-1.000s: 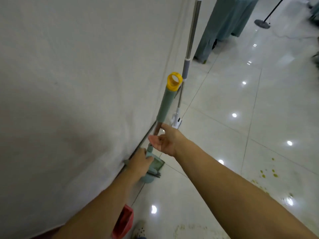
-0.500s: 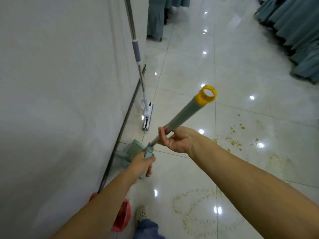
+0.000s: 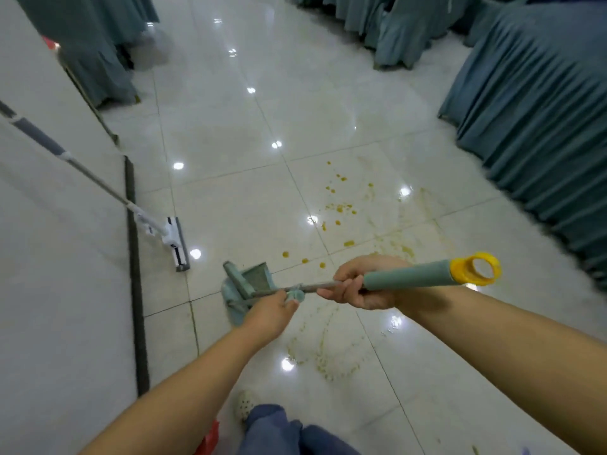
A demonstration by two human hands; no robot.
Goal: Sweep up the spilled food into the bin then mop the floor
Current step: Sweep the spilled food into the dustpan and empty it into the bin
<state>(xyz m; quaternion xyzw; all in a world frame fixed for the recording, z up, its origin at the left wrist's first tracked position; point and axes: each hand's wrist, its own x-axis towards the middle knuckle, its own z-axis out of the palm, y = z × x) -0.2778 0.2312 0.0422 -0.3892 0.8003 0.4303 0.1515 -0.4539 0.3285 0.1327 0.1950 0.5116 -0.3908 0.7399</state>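
Note:
My right hand [image 3: 364, 284] grips a broom handle [image 3: 407, 279] with a green sleeve and a yellow ring at its end. My left hand [image 3: 269, 315] holds a second, shorter green handle beside it. A green dustpan [image 3: 254, 280] and a pale green broom head [image 3: 231, 303] hang together just past my left hand, low over the floor. Yellow bits of spilled food [image 3: 340, 208] lie scattered on the white tiles beyond my hands, with smeared yellowish rings [image 3: 323, 353] nearer my feet. A flat mop [image 3: 98, 185] leans against the white wall on the left, its head [image 3: 175, 243] on the floor.
The white wall [image 3: 49, 274] fills the left, with a dark strip along its base. Teal draped tables [image 3: 538, 119] crowd the right and far side. A red object [image 3: 208, 438] peeks out at the bottom by my shoe [image 3: 244, 403]. Glossy tiles stretch ahead.
My view has swung right from the wall to the spill. Both hands carried the broom and dustpan away from the wall; the handle now lies nearly level, pointing right.

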